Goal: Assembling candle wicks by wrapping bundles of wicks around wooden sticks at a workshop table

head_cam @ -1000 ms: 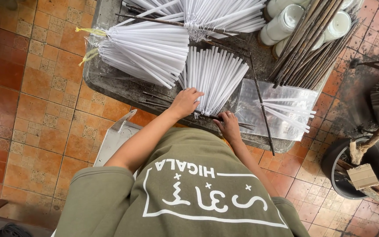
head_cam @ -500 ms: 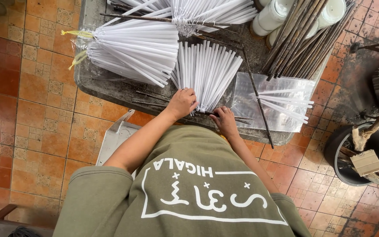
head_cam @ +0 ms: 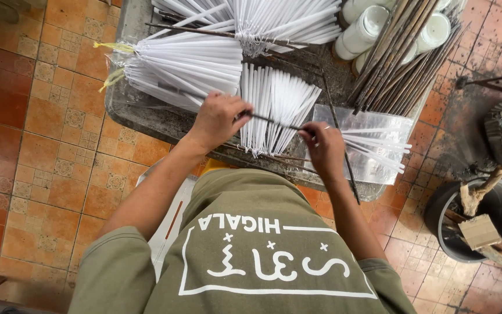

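My left hand [head_cam: 219,120] and my right hand [head_cam: 322,148] each grip one end of a thin dark stick [head_cam: 274,122], held level above a fanned bundle of white sticks [head_cam: 274,104] on the grey worktable [head_cam: 146,116]. The white bundle spreads away from me, its narrow tied end close to the table's near edge. My right hand sits beside a clear plastic bag [head_cam: 373,145] with more white sticks in it.
Larger tied fans of white sticks [head_cam: 187,67] lie left and behind. A sheaf of long dark sticks [head_cam: 402,58] and white jars [head_cam: 367,29] sit at the back right. A dark bucket of wood scraps [head_cam: 477,215] stands on the tiled floor at right.
Both hands lifted from the white bundle's near end and now hold a thin dark stick across it. The view shifted slightly nearer to the table.
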